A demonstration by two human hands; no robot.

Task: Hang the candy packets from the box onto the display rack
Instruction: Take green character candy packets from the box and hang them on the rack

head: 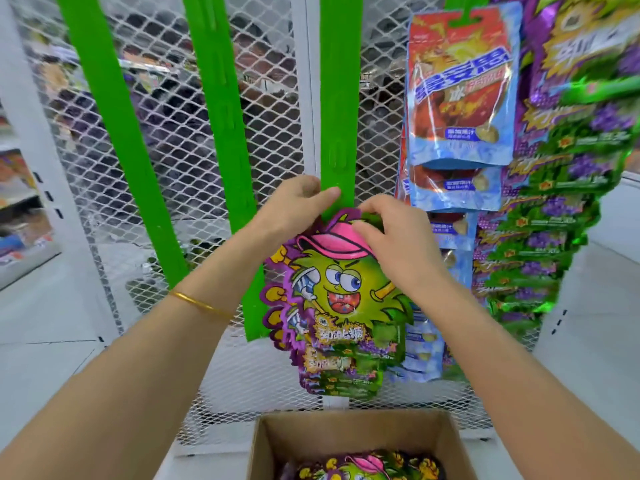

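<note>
A candy packet [341, 289] with a green cartoon face and pink cap hangs against the middle green strip [337, 98] of the display rack. My left hand [294, 206] pinches the strip and the packet's top edge. My right hand [388, 233] grips the packet's top at the pink cap. More of the same packets [341, 375] hang below it on the strip. At the bottom stands a cardboard box [356, 431] holding more packets [360, 467].
Two bare green strips [117, 133] [221, 116] hang left on the white mesh panel [194, 161]. Red-and-blue packets [460, 88] and purple-green packets [568, 188] fill strips at the right. A shelf [20, 209] stands far left. The floor is white.
</note>
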